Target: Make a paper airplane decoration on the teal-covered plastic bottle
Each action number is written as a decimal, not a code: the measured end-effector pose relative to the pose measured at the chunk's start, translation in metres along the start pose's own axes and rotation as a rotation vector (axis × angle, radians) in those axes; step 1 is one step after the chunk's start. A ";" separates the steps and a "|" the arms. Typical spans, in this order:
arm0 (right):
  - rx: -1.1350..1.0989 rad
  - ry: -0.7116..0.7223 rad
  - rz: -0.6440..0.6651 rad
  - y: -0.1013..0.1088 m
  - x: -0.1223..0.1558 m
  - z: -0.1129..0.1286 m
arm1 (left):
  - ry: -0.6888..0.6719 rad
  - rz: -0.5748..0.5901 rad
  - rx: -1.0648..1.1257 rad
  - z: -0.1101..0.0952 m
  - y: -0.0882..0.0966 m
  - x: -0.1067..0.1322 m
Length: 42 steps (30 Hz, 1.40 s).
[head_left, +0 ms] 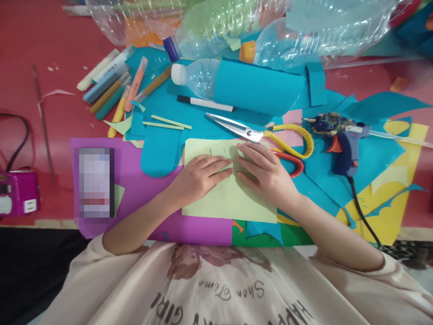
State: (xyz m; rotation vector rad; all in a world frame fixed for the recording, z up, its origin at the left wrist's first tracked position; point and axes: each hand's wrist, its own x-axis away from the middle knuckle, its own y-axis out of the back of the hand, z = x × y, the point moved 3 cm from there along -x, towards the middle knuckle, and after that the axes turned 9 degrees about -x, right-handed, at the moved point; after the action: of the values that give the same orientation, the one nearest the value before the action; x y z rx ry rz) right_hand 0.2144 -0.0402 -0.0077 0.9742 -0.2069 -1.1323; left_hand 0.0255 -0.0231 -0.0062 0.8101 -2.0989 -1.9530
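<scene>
A pale green sheet of paper lies in front of me, over purple and blue sheets. My left hand rests flat on its left half, fingers stretched toward the middle. Opposite it, my right hand lies on the right half with its fingers extended. Between the fingertips is a small cut piece of the same pale green paper; its full outline is partly covered. Just beyond my right hand are scissors with one yellow and one red handle loop, the blades pointing left.
A glue gun lies at the right, its cord running toward me. Beyond the scissors is a bottle wrapped in blue paper, with clear bottles behind. Markers are grouped at the left, above a phone. A purple power socket sits far left.
</scene>
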 end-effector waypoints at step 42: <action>0.153 -0.080 0.025 -0.009 -0.004 0.007 | 0.107 -0.019 0.082 0.006 0.001 0.001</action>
State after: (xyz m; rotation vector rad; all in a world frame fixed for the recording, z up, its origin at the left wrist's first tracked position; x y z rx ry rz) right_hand 0.2028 -0.0409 -0.0088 1.0594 -0.3741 -1.1461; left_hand 0.0212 -0.0182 -0.0065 0.9322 -2.1281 -1.7999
